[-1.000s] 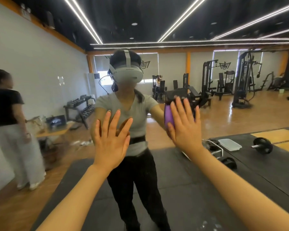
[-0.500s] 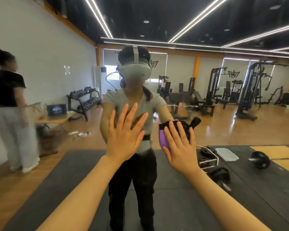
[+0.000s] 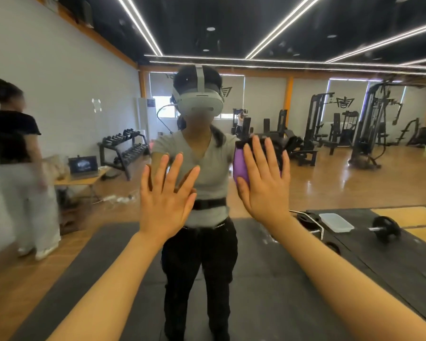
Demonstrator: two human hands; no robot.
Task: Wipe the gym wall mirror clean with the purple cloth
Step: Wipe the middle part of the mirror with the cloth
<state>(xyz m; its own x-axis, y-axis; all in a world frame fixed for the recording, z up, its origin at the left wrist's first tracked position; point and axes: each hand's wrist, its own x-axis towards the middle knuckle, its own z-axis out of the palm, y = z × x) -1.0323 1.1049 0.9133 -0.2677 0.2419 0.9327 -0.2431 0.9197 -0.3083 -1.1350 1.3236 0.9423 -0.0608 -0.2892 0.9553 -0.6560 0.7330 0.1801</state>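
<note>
standing far on the left in the mirror's (image 3: 59, 77) reflection is another person (image 3: 15, 153) in a black top, next to a laptop (image 3: 83, 165) on a small table. a dumbbell rack (image 3: 123, 150) sits behind that.

next comes the left hand (image 3: 166, 195). its fingers are straight and spread wide, flat on the glass, holding nothing. it is likely there to steady the body while the other hand rubs.

then the right hand (image 3: 265, 183). its fingers are straight too, pressing the purple cloth (image 3: 240, 163) flat against the mirror. the cloth peeks out by the thumb side and has a dark edge on top. a flat palm probably pushes more of the cloth on the glass.

on the right, a clear tub (image 3: 337, 222) and a barbell (image 3: 385, 228) lie on the dark mat, with weight machines (image 3: 369, 124) behind.
</note>
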